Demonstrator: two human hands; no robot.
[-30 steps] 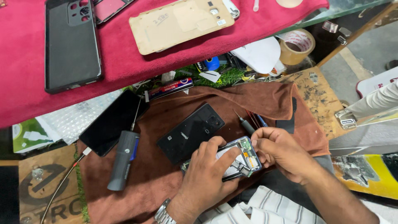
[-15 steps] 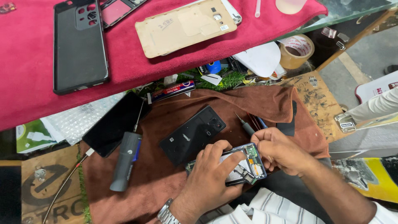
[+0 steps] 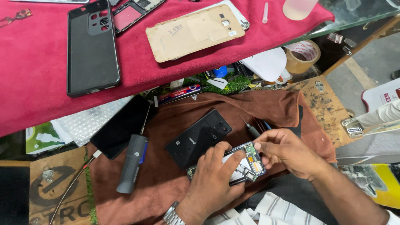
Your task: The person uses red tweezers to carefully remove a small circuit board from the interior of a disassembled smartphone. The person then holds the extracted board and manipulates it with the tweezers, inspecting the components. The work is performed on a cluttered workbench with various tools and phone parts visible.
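Nearest: left hand [image 3: 214, 177] closed over an opened phone [image 3: 243, 162], thumb and fingers clamping its frame against the brown cloth [image 3: 166, 187]. The circuit board is exposed at the phone's upper right corner. Right hand [image 3: 287, 152] sits just beside that corner, fingertips pinched together at the board; whether they hold a part cannot be told, as it is too small to see.

Risk here, by my reading: bare fingertips on the bare board could bend a connector or smear contacts. Any screw or small piece let go would vanish into the cloth's folds.

Just beyond the hands: a black back cover [image 3: 200, 137] lies touching the phone's far edge, and could be nudged off the lap. A thin screwdriver [image 3: 251, 128] rests by the right hand with its tip pointing away; a quick wrist turn could knock it loose. A grey electric screwdriver [image 3: 132, 163] lies well to the left, beside a dark screen panel [image 3: 121, 126].

Farther: red cloth [image 3: 37, 79] carrying a black phone case [image 3: 92, 50] and a tan back panel [image 3: 193, 33]. A tape roll [image 3: 303, 55] lies at the right.
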